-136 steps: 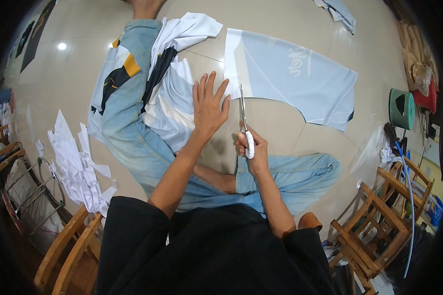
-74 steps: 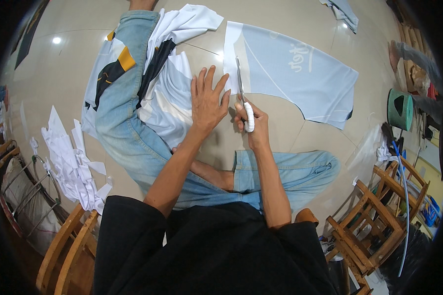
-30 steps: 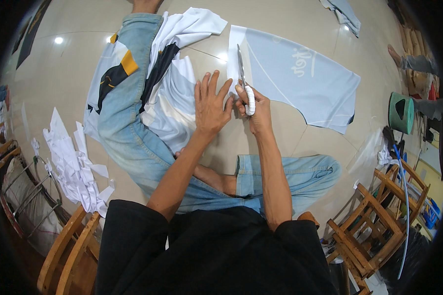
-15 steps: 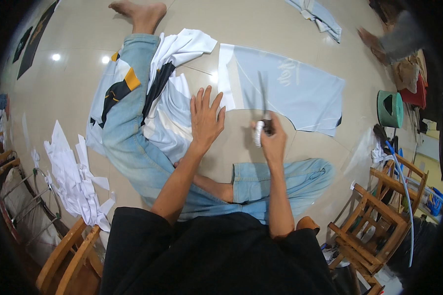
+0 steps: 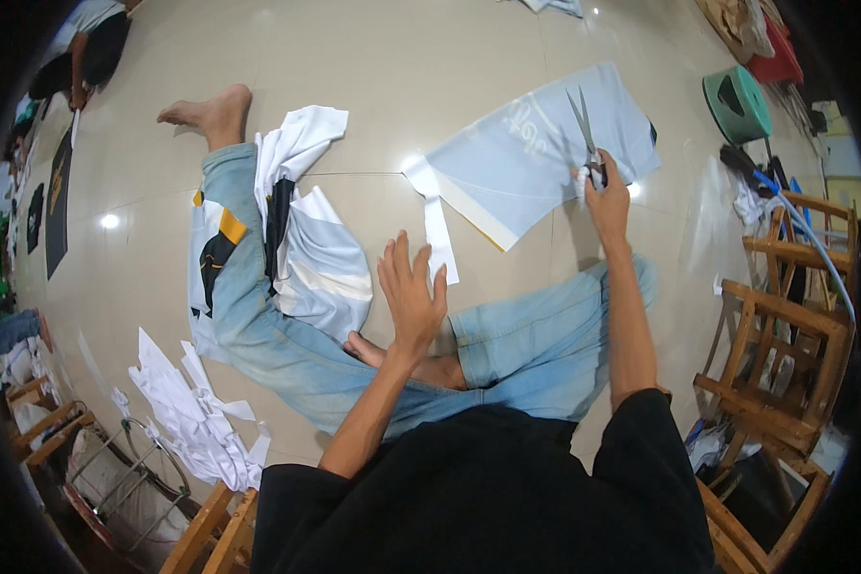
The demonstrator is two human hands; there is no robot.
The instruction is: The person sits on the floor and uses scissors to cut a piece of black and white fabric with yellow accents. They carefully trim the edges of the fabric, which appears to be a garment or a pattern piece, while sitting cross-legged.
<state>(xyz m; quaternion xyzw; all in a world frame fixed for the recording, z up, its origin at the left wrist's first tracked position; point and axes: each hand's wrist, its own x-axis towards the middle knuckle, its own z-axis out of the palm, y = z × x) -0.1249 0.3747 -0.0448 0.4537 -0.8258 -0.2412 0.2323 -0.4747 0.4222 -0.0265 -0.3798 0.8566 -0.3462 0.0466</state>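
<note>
Scissors (image 5: 585, 129) are in my right hand (image 5: 607, 206), their blades slightly apart and pointing away from me. Beneath them lies a pale blue-grey fabric panel (image 5: 569, 110) with white script, its right part next to my right hand. A narrow white fabric strip (image 5: 436, 230) lies on the floor along the panel's left side; whether its far end is still joined cannot be made out. Near that strip's lower end my left hand (image 5: 413, 301) hovers with fingers spread, holding nothing. Blue-white and black cloth pieces (image 5: 320, 253) lie heaped against my left leg.
White fabric scraps (image 5: 196, 411) are piled at lower left beside wooden stool legs (image 5: 215, 531). Wooden frames (image 5: 784, 364) stand at right, below a green drum-shaped object (image 5: 737, 105). Another person (image 5: 86, 48) is at the far upper left.
The panel has turned, and its white left edge now shows as a strip angled away from it. My right hand has moved right and farther out with the scissors. The view has shifted.
</note>
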